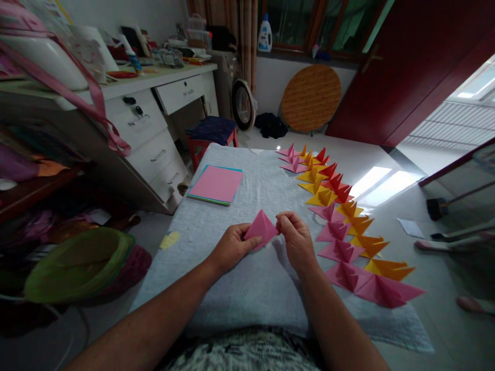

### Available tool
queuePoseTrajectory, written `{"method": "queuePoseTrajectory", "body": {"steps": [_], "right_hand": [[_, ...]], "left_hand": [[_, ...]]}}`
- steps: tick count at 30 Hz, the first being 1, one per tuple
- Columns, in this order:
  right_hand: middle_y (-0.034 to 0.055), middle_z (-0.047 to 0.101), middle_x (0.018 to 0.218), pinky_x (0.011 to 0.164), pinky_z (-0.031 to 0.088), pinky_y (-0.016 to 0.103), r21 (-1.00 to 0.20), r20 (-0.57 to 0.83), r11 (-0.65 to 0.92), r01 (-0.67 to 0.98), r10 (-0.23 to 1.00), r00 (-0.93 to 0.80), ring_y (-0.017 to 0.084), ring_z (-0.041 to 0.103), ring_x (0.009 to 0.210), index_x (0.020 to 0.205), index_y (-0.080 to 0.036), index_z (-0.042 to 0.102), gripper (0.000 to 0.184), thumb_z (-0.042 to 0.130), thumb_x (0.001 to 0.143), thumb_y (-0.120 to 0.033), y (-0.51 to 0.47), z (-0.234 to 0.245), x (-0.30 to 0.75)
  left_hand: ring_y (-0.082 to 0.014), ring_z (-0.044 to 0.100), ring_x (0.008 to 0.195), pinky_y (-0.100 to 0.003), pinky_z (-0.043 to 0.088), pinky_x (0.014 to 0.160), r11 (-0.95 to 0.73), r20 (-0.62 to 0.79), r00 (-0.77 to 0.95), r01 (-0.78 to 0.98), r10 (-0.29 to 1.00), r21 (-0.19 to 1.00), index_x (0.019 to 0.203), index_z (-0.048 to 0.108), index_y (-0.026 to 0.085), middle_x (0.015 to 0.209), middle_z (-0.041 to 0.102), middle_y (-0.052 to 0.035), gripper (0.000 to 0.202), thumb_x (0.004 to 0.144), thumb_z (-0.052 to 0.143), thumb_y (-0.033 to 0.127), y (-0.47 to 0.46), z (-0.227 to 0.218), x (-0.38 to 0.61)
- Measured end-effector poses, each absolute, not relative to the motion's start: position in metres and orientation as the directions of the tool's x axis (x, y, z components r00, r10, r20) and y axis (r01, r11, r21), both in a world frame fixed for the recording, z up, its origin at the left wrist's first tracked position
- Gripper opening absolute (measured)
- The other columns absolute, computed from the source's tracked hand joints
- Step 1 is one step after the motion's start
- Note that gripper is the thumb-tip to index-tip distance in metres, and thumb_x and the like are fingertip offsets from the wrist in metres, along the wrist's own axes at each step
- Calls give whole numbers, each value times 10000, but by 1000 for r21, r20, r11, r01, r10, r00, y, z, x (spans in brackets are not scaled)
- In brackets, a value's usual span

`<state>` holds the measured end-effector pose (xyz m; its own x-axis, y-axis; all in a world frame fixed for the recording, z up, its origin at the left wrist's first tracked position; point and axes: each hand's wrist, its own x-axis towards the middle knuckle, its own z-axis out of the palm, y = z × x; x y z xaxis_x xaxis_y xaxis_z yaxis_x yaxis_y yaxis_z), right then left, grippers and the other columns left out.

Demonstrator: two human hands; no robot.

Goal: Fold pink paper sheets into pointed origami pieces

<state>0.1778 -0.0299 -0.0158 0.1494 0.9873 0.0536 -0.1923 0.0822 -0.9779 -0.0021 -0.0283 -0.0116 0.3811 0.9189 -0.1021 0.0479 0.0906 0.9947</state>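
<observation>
A pink folded paper piece (262,226), diamond-like with a raised point, is held up over the cloth-covered table (247,299). My left hand (234,246) grips its left side, thumb across the front and fingers behind. At its right corner, my right hand (296,234) pinches the paper edge between thumb and fingertips. To the left lies a stack of square paper (217,184), pink on top with blue and green edges showing. Along the right side stand rows of folded paper cranes: pink ones (342,250), yellow ones (369,246) and red ones (335,181).
A yellow patch (169,240) shows at the table's left edge. Beyond it are a green-rimmed basket (77,265) and a white desk (145,129). A stool (213,130) stands past the far left corner, near a washing machine (243,105) with its door ajar.
</observation>
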Motion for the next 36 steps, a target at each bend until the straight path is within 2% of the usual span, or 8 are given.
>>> {"method": "queuePoseTrajectory", "body": {"steps": [3,5,8,15,22,26,31,36], "right_hand": [[-29,572,771,617,440,250,-976,99,109,-189,993,64,123,516,646,1055,-239,626,269,682,837,-385,-35,-14,170],[-27,586,784,605,443,242,-976,138,145,-164,989,53,120,524,648,1028,-242,630,250,708,817,-351,-36,-13,165],[-18,603,780,595,439,239,-975,185,192,-115,980,68,119,526,644,940,-228,650,167,711,811,-314,-37,-15,161],[-29,577,734,585,420,242,-977,196,201,-68,978,71,116,492,614,940,-233,678,127,691,826,-287,-38,-22,162],[-24,617,784,563,434,229,-979,185,191,-75,979,90,103,510,600,986,-238,686,155,696,833,-266,-39,-23,162],[-15,654,854,555,466,221,-975,183,193,-114,979,90,96,536,601,1036,-249,675,192,690,845,-258,-40,-21,161],[-11,653,889,576,503,222,-973,208,216,-84,974,88,99,562,630,1054,-259,678,207,676,850,-220,-41,-24,161],[23,617,1041,637,540,237,-958,281,285,-30,954,105,144,599,830,1122,-288,662,254,627,887,-197,-45,-24,162]], "left_hand": [[-128,544,700,-231,417,666,93,-61,315,-86,947,992,1036,648,154,833,659,-5,359,775,758,375,-27,-11,-1],[-134,582,716,-241,442,693,84,-42,287,-137,957,987,1202,535,198,873,686,-2,506,784,765,366,-28,-10,0],[-140,610,742,-251,458,719,-4,21,233,-74,972,997,1313,398,232,896,681,1,600,831,733,357,-31,-9,1],[-136,635,887,-277,480,822,-183,181,173,-5,968,983,1248,372,283,1083,614,-12,405,928,616,329,-34,-18,-3],[-143,617,911,-268,477,832,-335,300,206,158,931,929,1198,446,257,1048,606,-10,294,946,595,285,-34,-21,-8],[-130,598,834,-241,474,757,-361,319,213,202,924,911,1123,485,235,998,598,1,253,914,628,247,-34,-20,-7],[-124,546,768,-226,446,695,-418,356,251,269,900,868,1015,542,211,899,566,13,139,906,624,185,-34,-15,-7],[-142,572,878,-248,455,790,-557,473,315,283,823,781,975,608,204,934,584,-13,88,944,567,133,-32,-11,-8]]}}
